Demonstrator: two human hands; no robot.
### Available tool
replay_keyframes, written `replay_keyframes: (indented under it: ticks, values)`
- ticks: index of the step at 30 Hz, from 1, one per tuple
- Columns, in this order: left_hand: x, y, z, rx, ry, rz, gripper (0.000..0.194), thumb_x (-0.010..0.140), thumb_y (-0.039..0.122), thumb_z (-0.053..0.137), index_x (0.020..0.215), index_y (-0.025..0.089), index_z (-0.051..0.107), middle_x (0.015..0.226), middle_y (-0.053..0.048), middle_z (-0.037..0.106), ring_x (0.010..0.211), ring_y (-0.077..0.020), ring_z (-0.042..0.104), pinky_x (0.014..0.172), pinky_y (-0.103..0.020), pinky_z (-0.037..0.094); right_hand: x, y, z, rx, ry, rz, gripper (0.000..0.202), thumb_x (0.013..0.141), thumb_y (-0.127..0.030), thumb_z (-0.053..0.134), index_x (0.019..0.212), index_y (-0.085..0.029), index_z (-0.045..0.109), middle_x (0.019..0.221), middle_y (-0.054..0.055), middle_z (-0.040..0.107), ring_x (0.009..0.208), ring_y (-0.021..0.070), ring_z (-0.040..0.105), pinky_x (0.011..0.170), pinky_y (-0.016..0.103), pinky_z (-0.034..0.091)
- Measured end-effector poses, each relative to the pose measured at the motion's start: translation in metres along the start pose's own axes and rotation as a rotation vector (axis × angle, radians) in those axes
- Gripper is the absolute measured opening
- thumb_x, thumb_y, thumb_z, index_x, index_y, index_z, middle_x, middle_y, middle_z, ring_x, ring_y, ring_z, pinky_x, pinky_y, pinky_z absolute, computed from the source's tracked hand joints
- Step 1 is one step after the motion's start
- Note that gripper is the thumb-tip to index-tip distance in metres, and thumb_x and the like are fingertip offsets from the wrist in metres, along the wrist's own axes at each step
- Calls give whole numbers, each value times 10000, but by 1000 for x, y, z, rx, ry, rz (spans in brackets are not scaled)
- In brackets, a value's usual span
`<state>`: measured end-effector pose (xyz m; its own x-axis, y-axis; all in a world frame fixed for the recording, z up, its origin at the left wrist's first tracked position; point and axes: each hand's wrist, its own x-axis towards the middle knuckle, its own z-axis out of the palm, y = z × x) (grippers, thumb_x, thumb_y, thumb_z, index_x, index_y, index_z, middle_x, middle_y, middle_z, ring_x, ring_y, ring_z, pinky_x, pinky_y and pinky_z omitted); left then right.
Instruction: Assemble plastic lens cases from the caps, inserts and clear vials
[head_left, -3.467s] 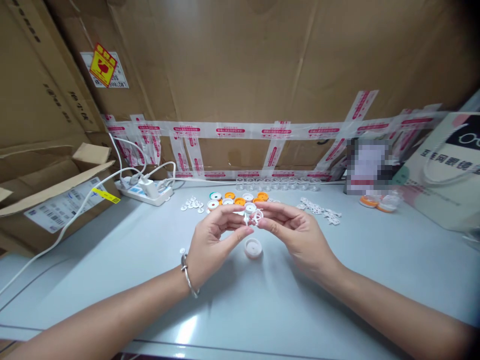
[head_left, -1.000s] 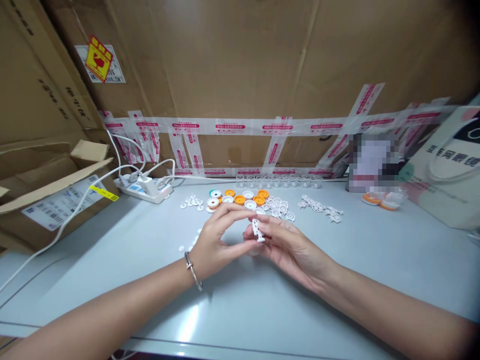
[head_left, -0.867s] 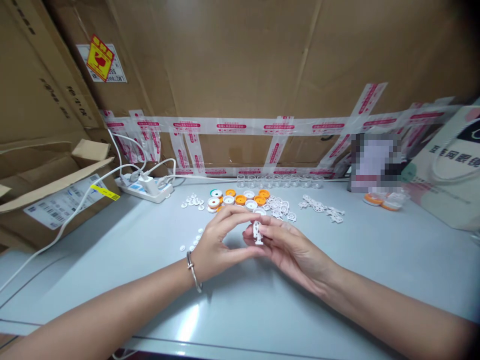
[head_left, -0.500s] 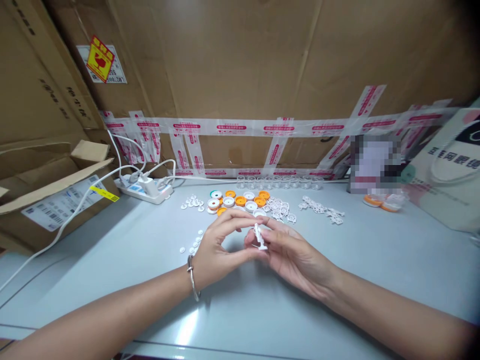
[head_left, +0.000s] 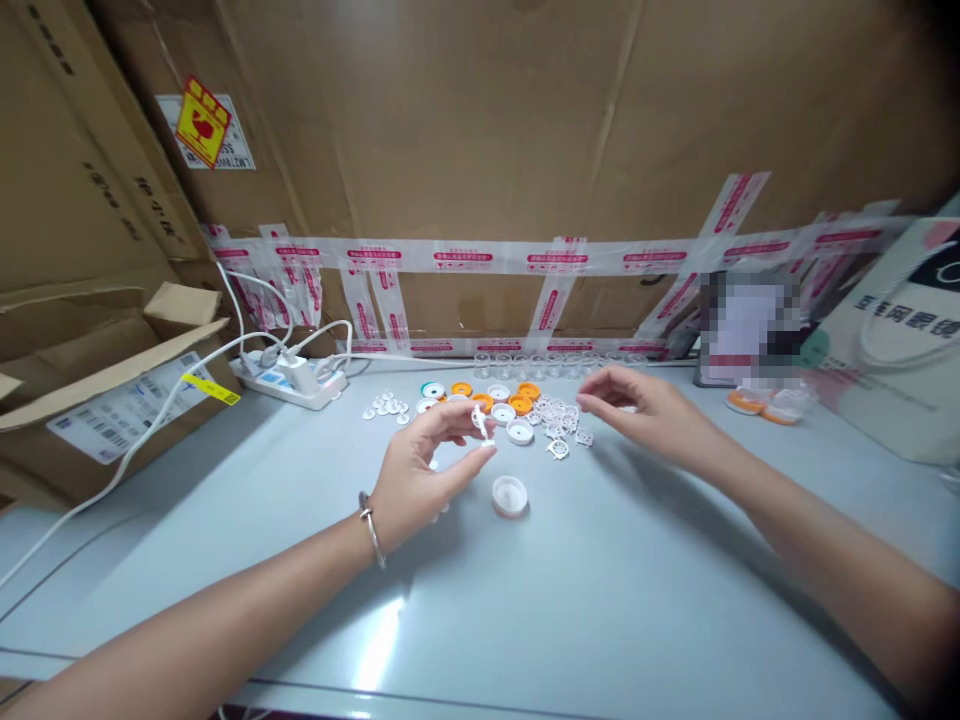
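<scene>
My left hand (head_left: 431, 460) pinches a small white plastic part (head_left: 481, 420) between thumb and fingertips, held above the table. The part is thin with a small foot at its lower end; its far side is hidden by my fingers. My right hand (head_left: 637, 408) is further right, fingers curved and thumb slightly apart, with nothing visible in them. It covers the spot where white openwork pieces lay. Just left of its fingertips is a group of white openwork parts (head_left: 559, 449). A round white shallow cup (head_left: 510, 495) rests on the table between my forearms.
White and orange round cups (head_left: 528, 390) cluster behind my left hand. Small white discs (head_left: 386, 405) lie to their left. Clear round covers (head_left: 555, 366) line the carton's base. A power strip (head_left: 300, 380) and an open cardboard box (head_left: 127, 400) are left, a paper bag (head_left: 892, 360) right.
My hands have separated. My right hand has let go of the white part and moved right and away; my left hand keeps it, shifted slightly left. The cup between them has come into view.
</scene>
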<state>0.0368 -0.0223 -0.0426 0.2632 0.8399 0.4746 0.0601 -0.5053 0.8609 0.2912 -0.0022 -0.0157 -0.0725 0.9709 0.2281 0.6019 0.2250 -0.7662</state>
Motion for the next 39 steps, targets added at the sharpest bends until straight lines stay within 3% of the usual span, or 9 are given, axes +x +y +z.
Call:
replay_keyframes:
  ticks: [2,5,13,18,20,25,29,35,39]
  values:
    - [1,-3,-1,-3,7,-5,318,766,205,636,1074,196,554,1012,-51,647,901,-144,603,797,-264,473,9,20,-15,-199,-172,90,330,675,-494,628,802,-192,586,708,24,645,646,167,574,607,284,425]
    - [2,-7,-1,21,-5,-2,317,762,202,639,1068,192,556,1015,-52,639,901,-141,602,802,-264,470,16,40,-21,-269,-342,167,380,614,-492,670,831,-186,613,742,25,645,678,167,571,618,271,428]
    - [1,-5,0,105,-74,21,336,771,203,620,1097,170,546,947,-53,637,897,-145,595,805,-279,460,19,49,-6,-151,-314,229,255,560,-397,710,646,-176,618,628,14,632,625,160,561,586,268,420]
    - [-1,-1,-1,200,-117,123,300,778,212,614,1068,183,545,1001,-56,639,911,-149,591,761,-270,458,11,21,-1,-9,-256,216,229,611,-382,685,669,-189,573,691,14,655,668,150,594,623,261,442]
    - [-3,1,-1,254,-199,204,311,780,217,615,1082,198,541,1050,-53,637,941,-150,588,776,-270,456,1,2,9,219,-228,215,215,617,-335,694,648,-193,535,738,16,668,714,150,612,654,259,453]
    - [-7,4,1,361,-376,405,383,784,230,617,1151,224,508,1109,-38,632,1018,-162,569,900,-314,395,-25,-37,39,545,-295,242,225,619,-187,689,612,-191,465,596,-29,653,577,96,595,550,206,432]
    - [-6,5,1,427,-353,419,379,782,259,619,1145,233,510,1087,-32,643,987,-175,578,874,-333,378,-33,-47,47,683,-308,304,244,615,-178,710,619,-183,466,557,-42,647,524,73,583,543,192,439]
    - [-3,5,0,379,-247,460,409,768,220,637,1151,225,495,1094,-38,632,1009,-162,567,894,-326,383,-38,-52,47,970,-258,392,192,653,-256,734,707,-182,565,686,-47,664,645,53,611,683,181,474]
    - [-2,5,0,373,-250,451,395,764,239,643,1136,233,510,1081,-42,633,1024,-175,560,913,-351,385,-40,-52,51,1067,-208,428,180,646,-229,748,739,-189,600,716,-53,661,696,43,614,735,158,470]
